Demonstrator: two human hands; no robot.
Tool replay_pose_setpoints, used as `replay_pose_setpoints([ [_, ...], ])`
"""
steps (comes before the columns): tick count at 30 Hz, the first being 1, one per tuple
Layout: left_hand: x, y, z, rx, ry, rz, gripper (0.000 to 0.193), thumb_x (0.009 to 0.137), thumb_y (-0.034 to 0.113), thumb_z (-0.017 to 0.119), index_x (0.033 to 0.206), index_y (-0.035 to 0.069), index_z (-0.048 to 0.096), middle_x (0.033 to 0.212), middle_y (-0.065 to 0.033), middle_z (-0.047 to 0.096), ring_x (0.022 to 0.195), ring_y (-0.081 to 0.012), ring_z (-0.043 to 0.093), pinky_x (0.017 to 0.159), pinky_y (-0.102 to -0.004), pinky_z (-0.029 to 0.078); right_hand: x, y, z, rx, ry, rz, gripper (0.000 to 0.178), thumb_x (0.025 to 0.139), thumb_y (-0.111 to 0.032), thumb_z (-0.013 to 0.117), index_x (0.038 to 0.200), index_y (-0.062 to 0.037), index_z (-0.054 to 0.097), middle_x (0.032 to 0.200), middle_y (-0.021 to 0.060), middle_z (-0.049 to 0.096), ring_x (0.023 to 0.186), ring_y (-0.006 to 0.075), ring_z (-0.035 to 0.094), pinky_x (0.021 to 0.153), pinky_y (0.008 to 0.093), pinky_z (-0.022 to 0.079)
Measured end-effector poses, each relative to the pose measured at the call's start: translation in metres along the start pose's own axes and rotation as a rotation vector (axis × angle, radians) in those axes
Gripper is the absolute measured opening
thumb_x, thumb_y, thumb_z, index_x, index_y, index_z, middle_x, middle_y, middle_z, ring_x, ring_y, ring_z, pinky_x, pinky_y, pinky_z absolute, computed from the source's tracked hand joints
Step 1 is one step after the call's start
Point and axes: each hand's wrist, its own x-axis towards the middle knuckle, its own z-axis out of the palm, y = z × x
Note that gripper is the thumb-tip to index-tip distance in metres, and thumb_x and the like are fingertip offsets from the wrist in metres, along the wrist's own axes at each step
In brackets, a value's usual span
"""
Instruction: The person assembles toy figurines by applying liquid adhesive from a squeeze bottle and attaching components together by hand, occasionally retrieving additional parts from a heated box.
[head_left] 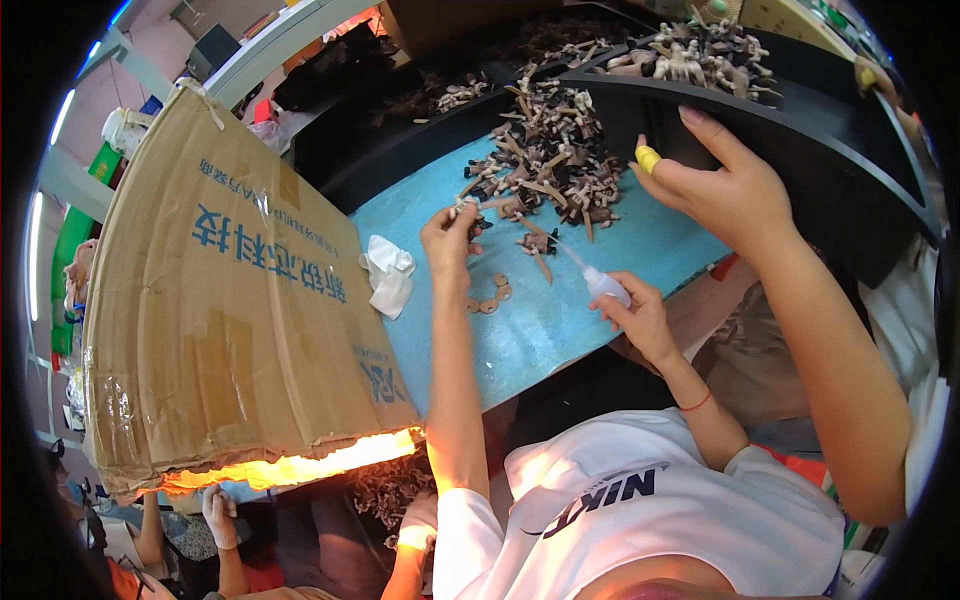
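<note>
My left hand (447, 240) is closed, pinching a small figure part (466, 208), pale and dark, mostly hidden by the fingers. In my right hand (642, 317) is a translucent white squeeze bottle (604, 285) with a thin nozzle pointing up and left. Near the nozzle tip lies a single small dark-and-beige figure (538, 243) on the blue work surface (530, 330). Just beyond both hands spreads a heap of similar small figures (555, 150) in beige, brown and black. Several round beige pieces (490, 297) sit right of my left forearm.
A tall cardboard sheet (270, 330) walls off the left side, beside a crumpled white tissue (388, 275). At the right, a co-worker's hand (735, 190) with a yellow finger cover touches a black tray (800, 130) loaded with figures. Other people's gloved hands show at lower left.
</note>
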Motion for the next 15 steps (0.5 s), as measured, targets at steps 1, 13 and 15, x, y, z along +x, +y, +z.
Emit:
replay_pose_setpoints([
  [1, -0.002, 0.004, -0.004, -0.069, -0.007, -0.003, 0.019, 0.081, 0.021, 0.066, 0.084, 0.002, 0.061, 0.069, -0.0003, 0.057, 0.060, -0.0055, 0.053, 0.041, -0.0182, 0.038, 0.000, 0.001, 0.001, 0.020, -0.024, 0.032, 0.022, 0.084, -0.012, 0.060, 0.103, -0.0006, 0.057, 0.077, 0.0016, 0.062, 0.063, 0.0036, 0.052, 0.049, 0.0173, 0.041],
  [13, -0.068, 0.006, -0.007, -0.109, 0.058, 0.049, 0.024, 0.081, 0.016, 0.065, 0.097, 0.000, 0.059, 0.081, -0.0056, 0.061, 0.059, -0.0105, 0.056, 0.040, -0.0196, 0.040, 0.003, -0.011, 0.002, 0.153, -0.016, 0.030, 0.028, 0.089, -0.019, 0.054, 0.111, -0.0015, 0.052, 0.077, 0.0026, 0.058, 0.058, 0.0028, 0.046, 0.048, 0.0165, 0.038],
  [15, -0.077, 0.004, -0.005, -0.128, 0.056, 0.037, 0.023, 0.082, 0.015, 0.064, 0.098, 0.000, 0.059, 0.083, -0.0060, 0.061, 0.058, -0.0110, 0.056, 0.040, -0.0196, 0.041, 0.004, -0.013, 0.002, 0.162, -0.009, 0.037, 0.029, 0.090, -0.020, 0.054, 0.112, -0.0017, 0.051, 0.077, 0.0026, 0.059, 0.058, 0.0029, 0.046, 0.048, 0.0164, 0.038],
])
